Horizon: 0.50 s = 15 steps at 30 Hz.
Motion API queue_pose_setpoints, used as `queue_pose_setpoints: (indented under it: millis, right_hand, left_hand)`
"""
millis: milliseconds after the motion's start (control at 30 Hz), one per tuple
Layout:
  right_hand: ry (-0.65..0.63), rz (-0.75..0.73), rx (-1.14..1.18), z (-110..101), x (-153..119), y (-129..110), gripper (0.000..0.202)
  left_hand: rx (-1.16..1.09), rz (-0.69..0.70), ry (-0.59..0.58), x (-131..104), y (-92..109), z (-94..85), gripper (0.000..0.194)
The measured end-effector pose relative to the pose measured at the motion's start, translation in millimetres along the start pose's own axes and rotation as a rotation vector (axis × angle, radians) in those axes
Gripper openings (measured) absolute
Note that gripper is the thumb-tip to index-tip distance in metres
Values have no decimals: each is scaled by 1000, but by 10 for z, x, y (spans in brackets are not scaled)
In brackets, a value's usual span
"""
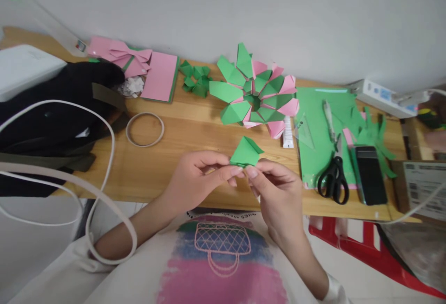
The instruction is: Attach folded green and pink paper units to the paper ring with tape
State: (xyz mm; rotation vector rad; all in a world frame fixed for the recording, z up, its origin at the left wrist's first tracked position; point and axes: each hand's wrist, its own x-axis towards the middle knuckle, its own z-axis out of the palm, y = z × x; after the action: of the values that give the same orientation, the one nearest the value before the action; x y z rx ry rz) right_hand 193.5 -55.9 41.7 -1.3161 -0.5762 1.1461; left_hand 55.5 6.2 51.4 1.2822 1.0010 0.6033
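Observation:
A folded green paper piece point(245, 152) is held above the near part of the wooden table. My left hand point(204, 176) pinches its lower left edge between thumb and fingers. At its lower right edge, the thumb and fingers of my right hand point(277, 190) close on the same piece. The two thumb tips nearly meet below the paper. Beyond the hands lies a round green and pink folded-paper assembly point(226, 91) with a hole in its middle. Several small green folded pieces point(200, 81) sit to its left.
Black scissors point(333, 178), a phone point(371, 174), a cutter point(328, 117) and a clear triangle ruler point(305, 131) are on the right, by green sheets point(308, 162). A tape ring point(144, 145), pink paper point(160, 76), a black bag point(59, 123) and a looping white cable point(113, 146) are left.

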Motion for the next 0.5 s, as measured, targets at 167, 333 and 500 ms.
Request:
queue_pose_setpoints:
  millis: [167,333,500]
  right_hand:
    - [-4,24,15,-1,34,-17,7]
    - [-17,44,7,-15,61,-14,10]
    - [-41,51,6,-50,63,1,10]
  left_hand:
    - [8,-11,-27,5,16,-18,18]
    - [-5,-27,-31,11,40,-24,17]
    - [-89,-58,-51,36,37,-22,20]
